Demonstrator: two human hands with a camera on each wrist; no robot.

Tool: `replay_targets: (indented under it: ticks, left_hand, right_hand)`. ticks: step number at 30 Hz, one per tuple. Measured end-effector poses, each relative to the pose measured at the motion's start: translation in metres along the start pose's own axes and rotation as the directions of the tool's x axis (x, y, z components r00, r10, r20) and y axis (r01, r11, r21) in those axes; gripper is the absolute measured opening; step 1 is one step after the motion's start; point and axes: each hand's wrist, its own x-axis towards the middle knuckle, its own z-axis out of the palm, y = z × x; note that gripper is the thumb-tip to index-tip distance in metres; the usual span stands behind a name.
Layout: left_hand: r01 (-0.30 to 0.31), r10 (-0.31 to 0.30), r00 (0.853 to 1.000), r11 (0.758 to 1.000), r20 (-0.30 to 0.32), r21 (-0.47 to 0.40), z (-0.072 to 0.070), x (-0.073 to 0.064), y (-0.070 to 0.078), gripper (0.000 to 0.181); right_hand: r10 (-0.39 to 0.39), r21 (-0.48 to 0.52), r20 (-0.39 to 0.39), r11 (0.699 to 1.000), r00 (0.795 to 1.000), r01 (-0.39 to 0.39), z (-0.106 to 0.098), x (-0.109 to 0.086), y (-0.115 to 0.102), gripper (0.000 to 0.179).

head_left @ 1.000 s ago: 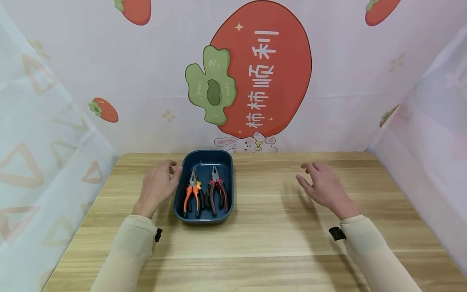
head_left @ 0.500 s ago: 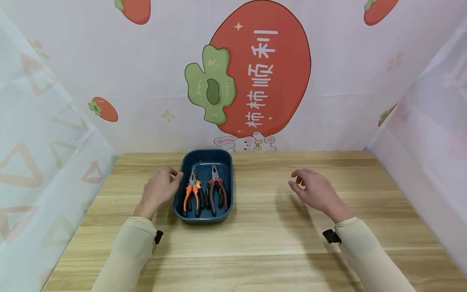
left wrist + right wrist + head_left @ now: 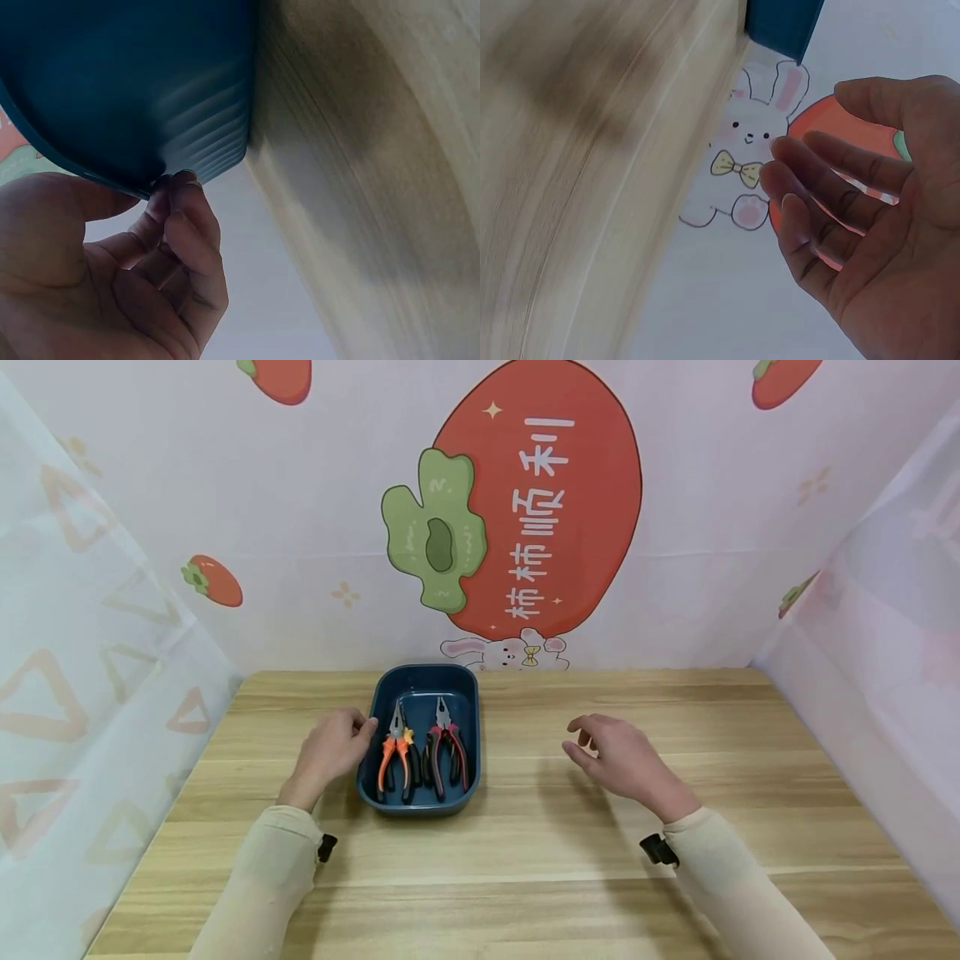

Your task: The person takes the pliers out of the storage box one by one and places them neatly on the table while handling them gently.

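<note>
A dark blue rectangular bin (image 3: 426, 810) stands on the table, left of the middle. Inside it lie orange-handled pliers (image 3: 396, 752) on the left and red-and-black-handled pliers (image 3: 444, 743) on the right, jaws pointing to the back. More dark handles show beside them, partly overlapped. My left hand (image 3: 330, 752) pinches the bin's left rim: in the left wrist view the thumb is hooked at the rim (image 3: 90, 176) and curled fingertips touch the outer wall. My right hand (image 3: 618, 764) hovers above the table, right of the bin, fingers loosely bent and holding nothing.
The wooden table (image 3: 510, 885) runs back to a white wall cloth (image 3: 315, 485) printed with large red fruit and a rabbit. White cloth sides (image 3: 885, 677) rise at left and right. Each wrist wears a small black strap piece (image 3: 658, 849).
My right hand has moved left toward the bin and a little down. My left hand has settled slightly lower at the bin's left rim. Bin and pliers stay in place.
</note>
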Motion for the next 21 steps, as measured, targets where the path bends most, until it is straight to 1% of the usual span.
replay_targets:
  ticks: [6,9,16,21]
  left_hand:
    - [-0.018,0.018,1.000,1.000,0.006,0.011,0.001,0.002,0.001,0.031]
    - [-0.025,0.025,1.000,1.000,0.018,0.002,0.000,0.003,0.001,0.031]
    - [-0.014,0.014,0.999,1.000,0.052,-0.011,-0.002,0.005,-0.001,0.032]
    - [-0.029,0.030,0.997,0.999,0.067,-0.020,-0.003,0.006,-0.001,0.033]
  right_hand:
    - [-0.031,0.015,0.011,0.999,0.999,0.030,0.005,0.004,-0.012,0.026]
    - [-0.043,0.017,0.015,0.999,0.999,0.043,0.007,0.007,-0.018,0.026]
    - [-0.071,0.018,0.021,0.997,0.997,0.071,0.011,0.015,-0.032,0.024]
    - [-0.074,0.028,0.032,0.997,0.997,0.073,0.011,0.022,-0.042,0.026]
